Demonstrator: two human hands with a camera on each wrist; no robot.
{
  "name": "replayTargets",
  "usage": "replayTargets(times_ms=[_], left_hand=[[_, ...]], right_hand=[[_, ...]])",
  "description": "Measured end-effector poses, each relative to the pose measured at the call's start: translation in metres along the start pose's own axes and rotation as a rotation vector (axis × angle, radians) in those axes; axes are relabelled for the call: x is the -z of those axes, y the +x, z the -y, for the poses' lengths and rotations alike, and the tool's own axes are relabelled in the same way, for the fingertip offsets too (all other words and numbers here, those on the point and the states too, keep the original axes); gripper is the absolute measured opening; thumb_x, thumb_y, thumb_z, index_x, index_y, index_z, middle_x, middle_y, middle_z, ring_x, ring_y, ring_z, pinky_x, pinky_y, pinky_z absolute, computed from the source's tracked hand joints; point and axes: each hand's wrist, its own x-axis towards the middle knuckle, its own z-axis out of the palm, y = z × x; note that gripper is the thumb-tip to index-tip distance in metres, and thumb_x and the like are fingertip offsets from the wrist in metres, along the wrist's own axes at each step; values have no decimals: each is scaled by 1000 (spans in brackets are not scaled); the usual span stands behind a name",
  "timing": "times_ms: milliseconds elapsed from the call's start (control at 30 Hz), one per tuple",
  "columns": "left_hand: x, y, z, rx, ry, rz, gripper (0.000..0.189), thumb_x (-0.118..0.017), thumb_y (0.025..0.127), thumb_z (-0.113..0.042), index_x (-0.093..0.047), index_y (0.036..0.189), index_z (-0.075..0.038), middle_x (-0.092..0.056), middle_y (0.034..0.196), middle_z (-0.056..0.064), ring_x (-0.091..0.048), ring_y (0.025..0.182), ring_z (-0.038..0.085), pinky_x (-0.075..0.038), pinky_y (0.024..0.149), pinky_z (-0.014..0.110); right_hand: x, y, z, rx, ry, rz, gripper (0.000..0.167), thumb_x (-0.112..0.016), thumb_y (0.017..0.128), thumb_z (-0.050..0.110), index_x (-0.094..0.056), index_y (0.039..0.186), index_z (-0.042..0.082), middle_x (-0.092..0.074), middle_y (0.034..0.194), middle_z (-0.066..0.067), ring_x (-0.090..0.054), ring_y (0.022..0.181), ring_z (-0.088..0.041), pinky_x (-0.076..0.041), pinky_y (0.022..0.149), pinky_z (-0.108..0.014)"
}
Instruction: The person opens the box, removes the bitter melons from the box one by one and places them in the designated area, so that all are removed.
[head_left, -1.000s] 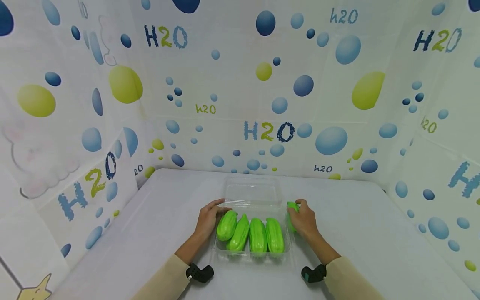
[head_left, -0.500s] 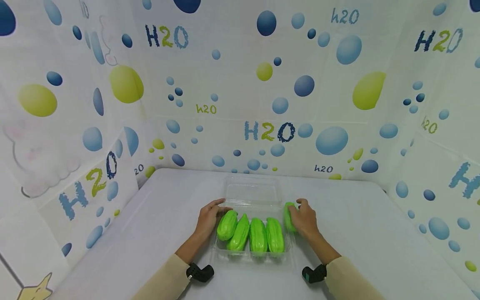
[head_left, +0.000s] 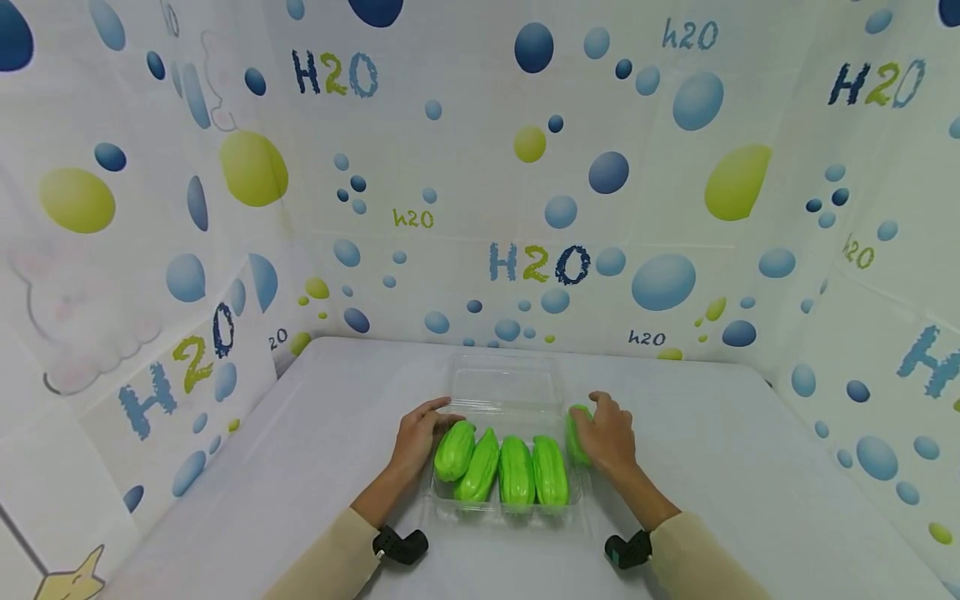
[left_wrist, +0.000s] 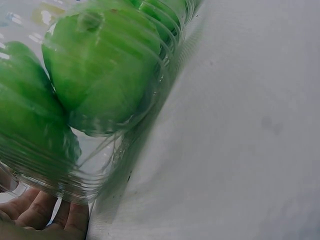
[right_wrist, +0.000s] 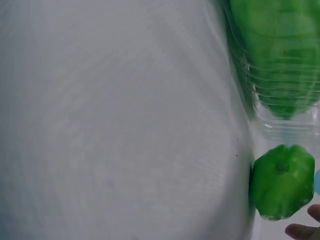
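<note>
green gourd beside right hand, grip spread apart; left hand, grip clamped on clear box.

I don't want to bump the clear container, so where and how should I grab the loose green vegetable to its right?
Probably across the middle of the loose green vegetable, with the right grip coming from above and slightly from the right. It lies lengthwise, pointing roughly away from you, so closing across its narrower, rounded width should work; the clear container sits close on its left.
</note>
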Motion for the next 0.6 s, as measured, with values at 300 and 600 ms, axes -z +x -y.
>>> replayTargets(times_ms=[300, 600], left_hand=[[0, -2, -2, 0, -3, 0, 44, -37, 103, -8, -52, 142, 7, -75, 112, 19, -70, 107, 24, -54, 99, 38], [0, -2, -3, 12, -13, 7, 44, -37, 104, -9, -52, 143, 5, -74, 113, 18, -70, 107, 22, -53, 98, 36]], right_hand=[[1, -5, 11, 61, -50, 2, 58, -60, 97, 37, -51, 139, -1, -57, 139, -25, -46, 125, -48, -37, 99, -65], [1, -13, 22, 119, -53, -1, 58, -62, 95, 37, -52, 139, 0, -57, 140, -22, -42, 130, -47, -33, 103, -66]])
